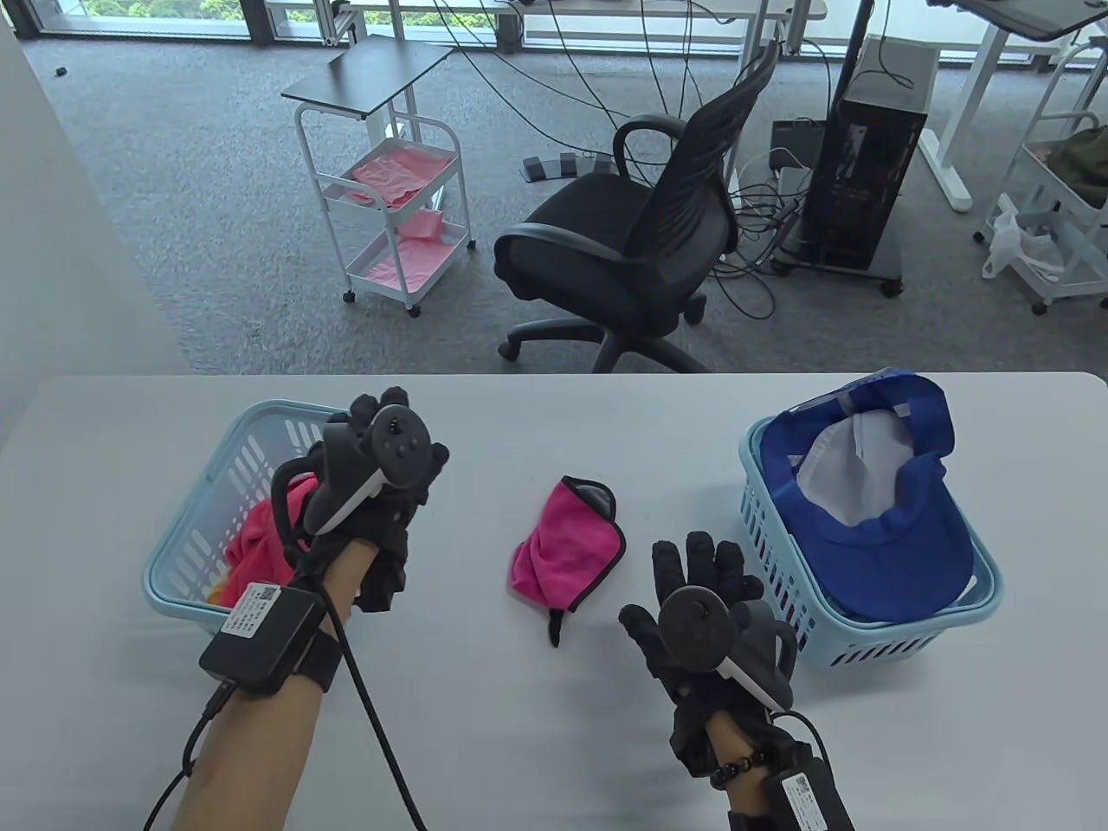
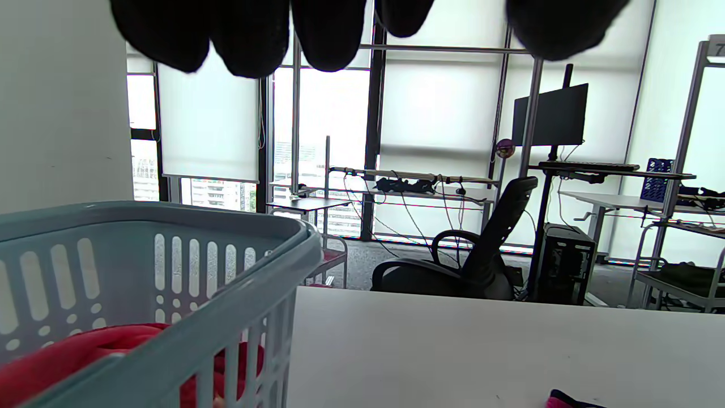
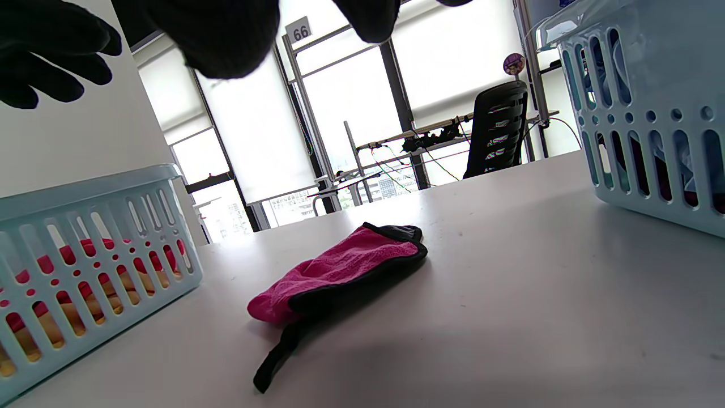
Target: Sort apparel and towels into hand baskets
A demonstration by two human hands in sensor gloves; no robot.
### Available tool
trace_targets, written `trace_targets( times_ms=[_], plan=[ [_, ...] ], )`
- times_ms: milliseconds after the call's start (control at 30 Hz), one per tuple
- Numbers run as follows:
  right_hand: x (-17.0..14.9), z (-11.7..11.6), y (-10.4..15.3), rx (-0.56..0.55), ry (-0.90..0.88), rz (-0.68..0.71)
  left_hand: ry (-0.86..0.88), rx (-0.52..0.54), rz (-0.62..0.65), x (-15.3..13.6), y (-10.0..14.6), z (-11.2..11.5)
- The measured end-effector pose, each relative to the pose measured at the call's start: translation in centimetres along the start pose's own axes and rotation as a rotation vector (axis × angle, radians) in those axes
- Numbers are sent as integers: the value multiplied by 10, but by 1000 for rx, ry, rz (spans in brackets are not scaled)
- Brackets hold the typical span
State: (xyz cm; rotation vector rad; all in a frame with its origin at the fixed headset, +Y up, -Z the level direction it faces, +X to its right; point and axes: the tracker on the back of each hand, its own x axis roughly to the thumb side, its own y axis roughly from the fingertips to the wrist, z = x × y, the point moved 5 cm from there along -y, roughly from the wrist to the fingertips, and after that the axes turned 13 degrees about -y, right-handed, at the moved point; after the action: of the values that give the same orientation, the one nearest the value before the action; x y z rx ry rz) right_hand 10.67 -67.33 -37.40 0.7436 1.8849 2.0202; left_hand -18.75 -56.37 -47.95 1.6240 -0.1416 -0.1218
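Note:
A pink towel with black trim [image 1: 567, 545] [image 3: 340, 269] lies crumpled in the middle of the white table [image 1: 519, 692]. At the left stands a light blue basket [image 1: 186, 554] [image 2: 170, 272] [image 3: 85, 192] with pink and red cloth [image 1: 260, 541] in it. My left hand [image 1: 385, 459] hovers over that basket's right rim, holding nothing. On the right, another light blue basket [image 1: 866, 645] [image 3: 651, 141] holds a blue cap [image 1: 883, 528]. Between the towel and that basket my right hand [image 1: 701, 576] floats with fingers spread, empty.
Beyond the table's far edge stand a black office chair [image 1: 632, 251], a white trolley with pink cloths [image 1: 389, 199] and a computer tower [image 1: 866, 182] with cables on the carpet. The table's near part between my arms is bare.

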Motion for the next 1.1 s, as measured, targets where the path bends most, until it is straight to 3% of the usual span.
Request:
trace_targets(
  times_ms=[333,600,1100],
  plan=[
    [-2,2,0,-10,-7,-3,21,-28,136,75,-10,17],
    [-3,4,1,-12,-12,-5,38,-108,206,125,-19,54],
    [-4,4,1,-9,-18,-6,-26,-247,246,168,-27,135]
  ],
)
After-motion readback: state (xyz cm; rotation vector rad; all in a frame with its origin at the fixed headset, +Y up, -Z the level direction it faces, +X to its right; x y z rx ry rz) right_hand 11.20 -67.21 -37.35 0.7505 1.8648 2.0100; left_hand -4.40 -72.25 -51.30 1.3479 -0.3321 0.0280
